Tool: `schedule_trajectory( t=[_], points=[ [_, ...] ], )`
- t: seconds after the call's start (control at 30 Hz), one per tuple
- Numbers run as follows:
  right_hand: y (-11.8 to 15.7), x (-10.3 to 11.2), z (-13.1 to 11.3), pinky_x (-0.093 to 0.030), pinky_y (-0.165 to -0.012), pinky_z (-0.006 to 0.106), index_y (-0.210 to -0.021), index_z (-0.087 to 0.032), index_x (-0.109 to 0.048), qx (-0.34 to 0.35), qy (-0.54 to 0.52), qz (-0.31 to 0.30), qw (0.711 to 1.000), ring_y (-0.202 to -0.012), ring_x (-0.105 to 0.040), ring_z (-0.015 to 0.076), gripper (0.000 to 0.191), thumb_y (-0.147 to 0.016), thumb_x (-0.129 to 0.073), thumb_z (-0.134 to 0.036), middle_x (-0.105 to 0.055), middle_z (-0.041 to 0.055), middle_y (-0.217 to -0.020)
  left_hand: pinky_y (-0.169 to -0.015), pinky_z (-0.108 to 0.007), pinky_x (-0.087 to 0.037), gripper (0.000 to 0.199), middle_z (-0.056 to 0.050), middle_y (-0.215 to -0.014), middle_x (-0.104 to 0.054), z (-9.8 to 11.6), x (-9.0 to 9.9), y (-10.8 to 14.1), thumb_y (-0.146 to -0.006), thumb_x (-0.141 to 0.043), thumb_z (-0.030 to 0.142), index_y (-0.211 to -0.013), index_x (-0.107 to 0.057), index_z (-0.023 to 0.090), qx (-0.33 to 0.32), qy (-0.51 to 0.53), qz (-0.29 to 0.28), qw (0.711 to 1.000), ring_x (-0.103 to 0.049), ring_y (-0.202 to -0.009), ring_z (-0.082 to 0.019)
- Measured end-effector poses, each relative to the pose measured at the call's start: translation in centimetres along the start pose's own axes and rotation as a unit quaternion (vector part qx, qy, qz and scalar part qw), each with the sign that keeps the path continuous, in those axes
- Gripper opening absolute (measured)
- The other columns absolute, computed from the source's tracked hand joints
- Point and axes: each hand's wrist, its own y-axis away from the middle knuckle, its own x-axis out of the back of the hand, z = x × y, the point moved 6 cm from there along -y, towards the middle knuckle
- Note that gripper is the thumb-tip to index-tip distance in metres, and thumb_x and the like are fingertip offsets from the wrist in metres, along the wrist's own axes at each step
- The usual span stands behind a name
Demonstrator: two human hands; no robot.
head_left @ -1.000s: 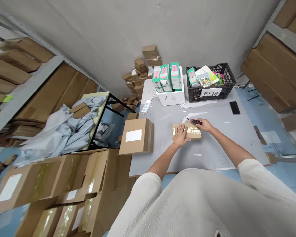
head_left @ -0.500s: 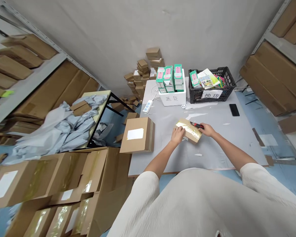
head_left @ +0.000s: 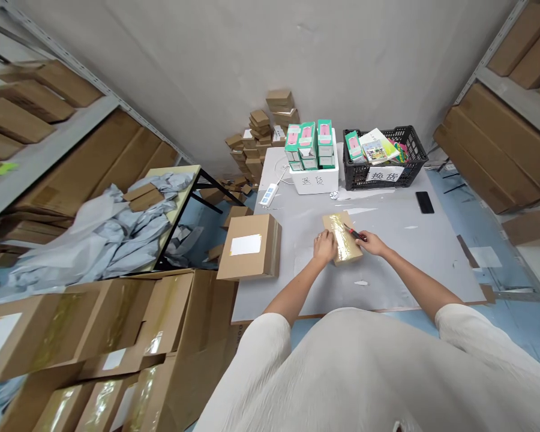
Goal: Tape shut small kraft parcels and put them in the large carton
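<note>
A small brown carton (head_left: 343, 240) with shiny clear tape along its top rests on the grey table (head_left: 387, 264). My left hand (head_left: 325, 246) grips the carton's left side, its fingers bent over the edge. In my right hand (head_left: 371, 243) is a red and black utility knife (head_left: 356, 234), its tip over the tape near the carton's upper right part. To the left stands a larger brown box (head_left: 249, 246) with a white label.
Behind are a white bin (head_left: 315, 181) of green and pink boxes and a black crate (head_left: 382, 177) with booklets. A phone (head_left: 425, 202) lies at the right, a power strip (head_left: 269, 195) at the back left. Large cartons (head_left: 117, 318) fill the lower left.
The small carton has turned clockwise, its long side now pointing more towards me. The knife in my right hand has shifted slightly left, its blade now over the tape.
</note>
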Motion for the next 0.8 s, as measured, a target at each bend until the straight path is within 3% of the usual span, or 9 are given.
schedule_trajectory(
  t=[0.1,0.2,0.27,0.37,0.47,0.57,0.63,0.8],
  points=[
    [-0.4,-0.6,0.0,-0.061,-0.080,0.032,-0.114,-0.024,-0.065,-0.043,-0.081,-0.010,0.996,-0.096,-0.079,0.0231,0.022,-0.101,-0.064,-0.041,-0.082,0.0067,-0.111,-0.117,-0.051,-0.045,0.068,-0.022,-0.163,-0.052,1.3,-1.4,0.4,-0.101,-0.059,0.059,-0.153,-0.054,0.016,0.055,0.028,-0.028,0.998,-0.052,-0.145,-0.040],
    [-0.3,-1.8,-0.7,-0.062,-0.079,0.033,-0.115,-0.024,-0.062,-0.039,-0.131,-0.068,0.988,-0.092,-0.080,0.0236,0.023,-0.103,-0.064,-0.043,-0.083,0.0067,-0.103,-0.127,-0.056,-0.034,0.097,-0.026,-0.176,-0.034,2.1,-2.6,0.1,-0.092,-0.064,0.072,-0.165,-0.041,0.012,0.077,0.036,-0.041,0.995,-0.035,-0.161,-0.047],
    [-0.4,-2.0,-1.3,-0.062,-0.082,0.035,-0.115,-0.024,-0.063,-0.017,-0.108,-0.080,0.991,-0.094,-0.079,0.0246,0.023,-0.103,-0.065,-0.044,-0.083,0.0056,-0.099,-0.133,-0.061,-0.024,0.113,-0.026,-0.182,-0.022,2.3,-3.4,-0.2,-0.085,-0.069,0.077,-0.170,-0.033,0.012,0.083,0.036,-0.058,0.994,-0.020,-0.168,-0.050],
    [-1.3,-0.8,-2.0,-0.060,-0.089,0.038,-0.116,-0.024,-0.066,0.023,-0.003,-0.030,0.999,-0.101,-0.076,0.0265,0.025,-0.101,-0.066,-0.043,-0.080,0.0075,-0.110,-0.134,-0.068,-0.016,0.130,-0.027,-0.184,-0.009,2.1,-4.3,-0.4,-0.076,-0.076,0.078,-0.174,-0.022,0.013,0.085,0.030,-0.087,0.992,-0.006,-0.171,-0.051],
    [-2.7,0.9,-3.0,-0.057,-0.102,0.043,-0.118,-0.022,-0.068,0.079,0.107,0.014,0.991,-0.118,-0.071,0.0314,0.027,-0.098,-0.068,-0.039,-0.074,0.0138,-0.131,-0.134,-0.071,-0.012,0.133,-0.027,-0.184,-0.003,1.9,-4.5,-0.4,-0.074,-0.081,0.072,-0.175,-0.018,0.012,0.057,0.014,-0.111,0.992,-0.002,-0.171,-0.051],
    [-3.7,1.8,-3.5,-0.052,-0.110,0.047,-0.121,-0.023,-0.070,0.119,0.170,0.013,0.978,-0.136,-0.062,0.0354,0.029,-0.097,-0.069,-0.039,-0.066,0.0155,-0.146,-0.134,-0.074,-0.005,0.131,-0.025,-0.185,-0.002,1.6,-4.4,-0.2,-0.073,-0.085,0.062,-0.176,-0.018,0.015,-0.001,-0.009,-0.152,0.988,0.000,-0.171,-0.048],
    [-4.0,1.8,-3.3,-0.053,-0.107,0.045,-0.120,-0.022,-0.071,0.116,0.192,-0.003,0.975,-0.133,-0.063,0.0351,0.029,-0.098,-0.067,-0.040,-0.068,0.0155,-0.143,-0.133,-0.075,-0.004,0.130,-0.022,-0.186,-0.002,1.2,-4.1,-0.2,-0.072,-0.086,0.055,-0.177,-0.018,0.019,-0.039,-0.021,-0.176,0.983,0.000,-0.172,-0.046],
    [-3.4,1.0,-2.0,-0.056,-0.089,0.037,-0.119,-0.022,-0.070,0.069,0.169,-0.038,0.983,-0.105,-0.072,0.0303,0.028,-0.099,-0.064,-0.041,-0.077,0.0112,-0.116,-0.132,-0.077,-0.008,0.126,-0.022,-0.186,-0.008,-0.2,-3.1,-0.7,-0.068,-0.088,0.037,-0.175,-0.023,0.023,-0.087,-0.053,-0.192,0.976,-0.008,-0.171,-0.047]
  ],
)
